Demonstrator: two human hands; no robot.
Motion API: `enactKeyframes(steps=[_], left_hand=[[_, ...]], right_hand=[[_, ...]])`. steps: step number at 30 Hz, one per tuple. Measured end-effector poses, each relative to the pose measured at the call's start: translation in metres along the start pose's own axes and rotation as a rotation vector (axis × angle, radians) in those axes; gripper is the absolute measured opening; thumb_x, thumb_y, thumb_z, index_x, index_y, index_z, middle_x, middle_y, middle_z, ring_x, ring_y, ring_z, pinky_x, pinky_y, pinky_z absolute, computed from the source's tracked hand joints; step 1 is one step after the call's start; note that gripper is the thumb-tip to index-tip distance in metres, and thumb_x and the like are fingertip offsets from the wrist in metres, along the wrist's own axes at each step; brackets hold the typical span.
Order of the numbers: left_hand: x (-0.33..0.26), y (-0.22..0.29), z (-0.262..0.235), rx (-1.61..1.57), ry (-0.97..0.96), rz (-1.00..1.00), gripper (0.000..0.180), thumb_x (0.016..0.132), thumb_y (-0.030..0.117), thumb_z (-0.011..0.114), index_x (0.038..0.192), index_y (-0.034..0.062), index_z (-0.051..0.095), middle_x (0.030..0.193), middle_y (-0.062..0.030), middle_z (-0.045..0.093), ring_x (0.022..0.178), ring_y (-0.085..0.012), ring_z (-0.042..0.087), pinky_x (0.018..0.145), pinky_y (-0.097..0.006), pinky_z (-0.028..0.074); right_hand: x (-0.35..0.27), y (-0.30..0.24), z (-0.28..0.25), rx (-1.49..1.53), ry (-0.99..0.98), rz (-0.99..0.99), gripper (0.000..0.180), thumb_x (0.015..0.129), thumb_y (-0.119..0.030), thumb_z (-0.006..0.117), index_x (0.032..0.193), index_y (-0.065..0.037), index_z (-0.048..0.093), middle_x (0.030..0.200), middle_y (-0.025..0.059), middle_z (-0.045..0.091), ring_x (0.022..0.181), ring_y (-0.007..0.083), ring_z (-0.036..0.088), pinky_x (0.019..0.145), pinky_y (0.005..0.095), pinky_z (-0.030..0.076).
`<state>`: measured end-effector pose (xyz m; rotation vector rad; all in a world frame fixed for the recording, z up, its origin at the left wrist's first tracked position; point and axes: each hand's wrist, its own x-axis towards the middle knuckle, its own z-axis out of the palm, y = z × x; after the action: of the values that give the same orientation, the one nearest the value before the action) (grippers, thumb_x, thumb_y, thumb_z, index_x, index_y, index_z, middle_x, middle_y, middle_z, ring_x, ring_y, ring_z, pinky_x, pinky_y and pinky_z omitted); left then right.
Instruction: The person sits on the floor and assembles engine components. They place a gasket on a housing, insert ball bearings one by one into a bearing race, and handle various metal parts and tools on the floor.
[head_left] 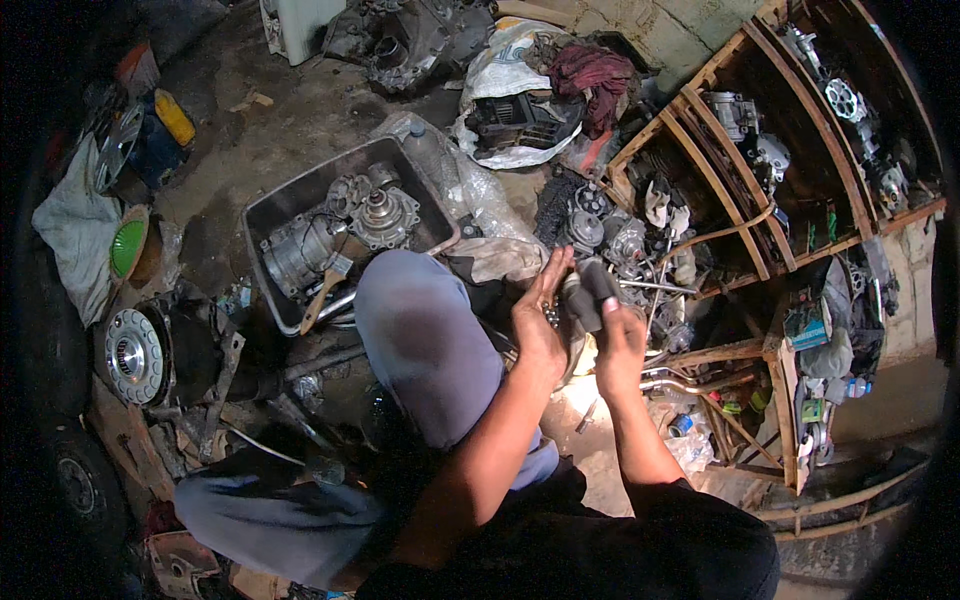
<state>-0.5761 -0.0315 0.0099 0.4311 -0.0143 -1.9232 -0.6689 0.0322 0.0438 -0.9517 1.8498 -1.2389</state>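
Head view, stock as found, bearings from the picture's middle. Item: dark block [597,287], at 3 o'clock; cloth or rubber, we cannot tell. Right hand [623,348]: closed about the block, thumb laid along it, presumably to steady it. Left hand [540,335]: just beside it, fingers straight and together, palm turned toward the block; a shiny piece [551,314] shows at the palm, and we cannot tell whether the hand clamps it. We judge the palm is held flat to back or catch something.

Tub [430,188], at 10 o'clock, beyond the knee [425,345]: holds metal casings [300,248], likely so that loose parts and grime stay together. Brush [322,300]: propped aslant at the tub's near side, handle toward us, perhaps for easy reach. Metal parts [625,240]: heaped at 2 o'clock, near the hands. Rack [720,190]: wooden, further out at 2 o'clock, more parts shelved. Disc [135,357]: at 9 o'clock, face outward. Sack [500,70]: at 12 o'clock, mouth open.
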Motion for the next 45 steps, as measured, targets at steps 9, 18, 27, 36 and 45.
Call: enactKeyframes(steps=[9,18,27,36,45], left_hand=[[0.001,0.001,-0.014,-0.106,-0.120,-0.019,0.053,0.109,0.024,0.020,0.152,-0.0048,0.031,0.160,-0.0148,0.033,0.150,-0.0241,0.027,0.124,-0.035,0.018],[-0.004,0.007,-0.008,-0.185,-0.138,-0.067,0.054,0.110,0.029,0.022,0.148,-0.0044,0.040,0.154,-0.0141,0.042,0.144,-0.0257,0.037,0.122,-0.039,0.025],[-0.008,0.035,-0.008,-0.630,-0.019,-0.155,0.054,0.108,0.027,0.023,0.143,-0.0117,0.037,0.149,-0.0263,0.042,0.141,-0.0372,0.039,0.121,-0.051,0.031],[-0.076,0.106,0.004,-0.353,0.022,-0.186,0.040,0.099,0.014,0.045,0.130,-0.0121,0.048,0.133,-0.0248,0.054,0.125,-0.0401,0.055,0.112,-0.047,0.046],[-0.199,0.243,0.047,-0.163,-0.046,0.184,0.031,0.102,0.034,0.044,0.096,0.0056,0.055,0.059,0.0026,0.042,0.046,-0.0104,0.039,0.038,-0.024,0.027]], right_hand=[[-0.007,0.008,0.026,-0.465,-0.217,-0.543,0.023,0.100,-0.013,0.054,0.097,0.009,0.063,0.085,0.0257,0.064,0.075,0.0349,0.063,0.072,0.0409,0.048],[0.005,-0.001,0.006,-0.267,-0.165,-0.293,0.033,0.102,-0.023,0.054,0.103,0.007,0.068,0.093,0.0123,0.071,0.082,0.0251,0.065,0.078,0.0344,0.048],[0.011,-0.033,-0.022,0.612,-0.182,-0.095,0.049,0.103,-0.033,0.053,0.134,0.005,0.053,0.131,0.0138,0.061,0.120,0.0262,0.058,0.108,0.0413,0.040],[0.124,0.117,-0.167,-0.988,0.060,-0.624,0.046,0.094,-0.034,0.067,0.120,0.004,0.062,0.115,0.0294,0.064,0.111,0.0460,0.060,0.095,0.0470,0.047],[0.127,-0.057,0.037,-0.518,-0.140,-0.741,0.049,0.091,-0.023,0.076,0.127,0.006,0.059,0.129,0.0188,0.061,0.119,0.0283,0.055,0.108,0.0391,0.038]])
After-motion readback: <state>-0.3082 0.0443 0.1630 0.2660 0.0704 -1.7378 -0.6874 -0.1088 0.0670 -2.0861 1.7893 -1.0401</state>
